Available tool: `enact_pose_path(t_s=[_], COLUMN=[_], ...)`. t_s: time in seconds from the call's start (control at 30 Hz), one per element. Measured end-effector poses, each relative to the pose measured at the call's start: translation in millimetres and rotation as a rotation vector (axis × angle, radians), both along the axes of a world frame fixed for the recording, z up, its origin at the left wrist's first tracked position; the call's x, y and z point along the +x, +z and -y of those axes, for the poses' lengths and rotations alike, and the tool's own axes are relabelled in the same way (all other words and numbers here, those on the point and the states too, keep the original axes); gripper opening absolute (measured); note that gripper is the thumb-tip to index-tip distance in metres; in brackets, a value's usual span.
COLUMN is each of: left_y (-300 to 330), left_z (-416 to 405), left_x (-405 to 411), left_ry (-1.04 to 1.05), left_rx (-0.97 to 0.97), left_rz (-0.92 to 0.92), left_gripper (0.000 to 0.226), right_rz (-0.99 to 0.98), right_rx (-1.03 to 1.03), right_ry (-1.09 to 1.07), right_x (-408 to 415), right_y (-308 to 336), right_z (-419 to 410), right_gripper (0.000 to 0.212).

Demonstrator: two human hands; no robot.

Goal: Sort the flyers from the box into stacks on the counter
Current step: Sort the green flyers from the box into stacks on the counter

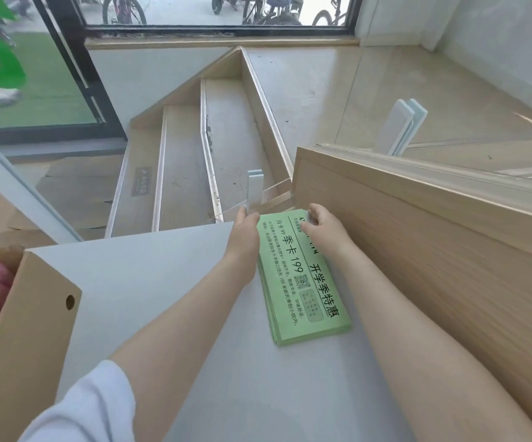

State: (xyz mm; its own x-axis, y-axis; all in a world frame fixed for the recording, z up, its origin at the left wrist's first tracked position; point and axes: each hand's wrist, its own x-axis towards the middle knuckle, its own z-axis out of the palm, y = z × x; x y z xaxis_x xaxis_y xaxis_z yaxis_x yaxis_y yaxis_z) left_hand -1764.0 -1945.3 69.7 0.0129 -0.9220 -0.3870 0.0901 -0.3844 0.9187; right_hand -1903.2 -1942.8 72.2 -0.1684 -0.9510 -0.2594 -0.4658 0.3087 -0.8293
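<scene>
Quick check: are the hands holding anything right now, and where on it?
Both hands are on the green flyer stack at its far end: the left hand at the far left corner, the right hand on top.
</scene>
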Motion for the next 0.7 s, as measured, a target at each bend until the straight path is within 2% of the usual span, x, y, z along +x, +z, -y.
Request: enact_pose_path(t_s=[0.1,0.2,0.3,0.37,0.43,0.5,0.7], left_y=[-13,-8,5,16,27,38,71], left_z=[7,5,-13,-39,-73,-110,-208], left_x=[-1,3,16,30,45,64,134], left_ry=[-0.074,-0.132,-0.14,-0.155,-0.188,-0.179,-0.001], left_rx=[0.013,-0.012,-0.119,-0.241,-0.313,-0.353,-0.529], left_rz=[-0.028,0.0,0.144,0.254,0.278,0.286,0.262], left_gripper=[0.049,0.053,0.051,0.04,0.029,0.027,0.019], right_rz=[-0.034,0.0,-0.136,-0.158,-0.102,-0.047,0.026], right_rx=[-0.029,-0.047,-0.129,-0.234,-0.277,-0.276,-0.349], right_ry=[0.02,-0.006,-0.005,0.014,0.063,0.133,0.435], right_x=[2,1,3,12,27,49,137], right_y=[-4,-4,5,14,21,27,51], right_z=[4,-2,-20,-43,-72,-101,-157], right_gripper=[0.04,0.049,0.051,0.044,0.032,0.023,0.017])
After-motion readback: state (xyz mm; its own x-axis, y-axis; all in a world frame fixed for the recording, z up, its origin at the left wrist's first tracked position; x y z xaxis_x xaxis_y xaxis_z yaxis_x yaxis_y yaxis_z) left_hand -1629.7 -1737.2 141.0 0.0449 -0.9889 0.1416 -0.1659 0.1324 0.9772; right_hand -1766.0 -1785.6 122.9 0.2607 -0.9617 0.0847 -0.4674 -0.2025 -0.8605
